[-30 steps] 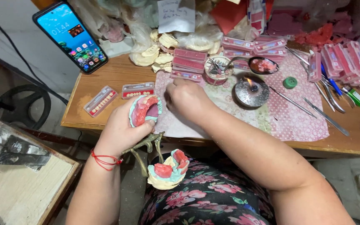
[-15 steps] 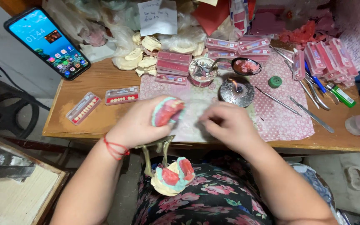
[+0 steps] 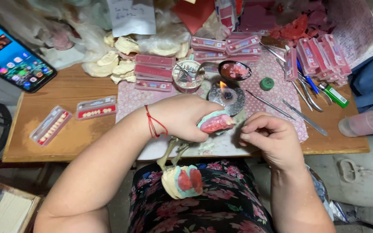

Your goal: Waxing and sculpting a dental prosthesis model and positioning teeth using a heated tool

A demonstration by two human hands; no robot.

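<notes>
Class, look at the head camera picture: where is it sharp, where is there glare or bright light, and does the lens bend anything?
Head view: the left hand gripping the pink dental model and the right hand are fairly sharp; the phone screen glows bright; the small flame gives a warm spot; the table edge bows slightly, as with a wide lens; the lower corners are dimmer.

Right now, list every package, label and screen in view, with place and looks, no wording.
Smartphone: far left, lit blue screen, colourful icons.
Paper note: top centre, white, handwritten.
Tooth cards: left tabletop, clear strips, red backing.
Pink flat boxes: centre, stacked.
Plastic bottle: right edge, lying, pinkish.
</notes>
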